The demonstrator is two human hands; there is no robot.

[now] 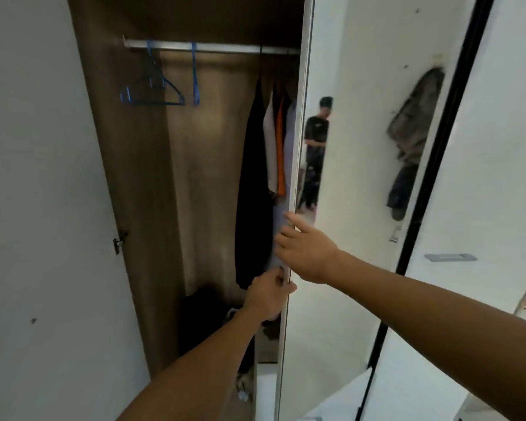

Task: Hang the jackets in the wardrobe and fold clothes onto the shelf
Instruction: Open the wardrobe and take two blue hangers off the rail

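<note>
The wardrobe stands open, with a metal rail (213, 47) across its top. Two blue hangers (152, 86) hang bare on the rail's left. At the right hang a long black garment (252, 183), a grey one and an orange one (281, 147). My left hand (269, 294) grips the edge of the mirrored door (289, 238), fingers curled round it. Just above, my right hand (304, 249) lies with straight fingers against the same door edge and a pale lilac garment (278, 235) behind it.
The door's mirror (362, 147) reflects a person standing and clothes hung on a wall. A dark heap (204, 317) lies on the wardrobe floor. The left door (43, 208) stands open with a latch. A shelf with items shows at far right.
</note>
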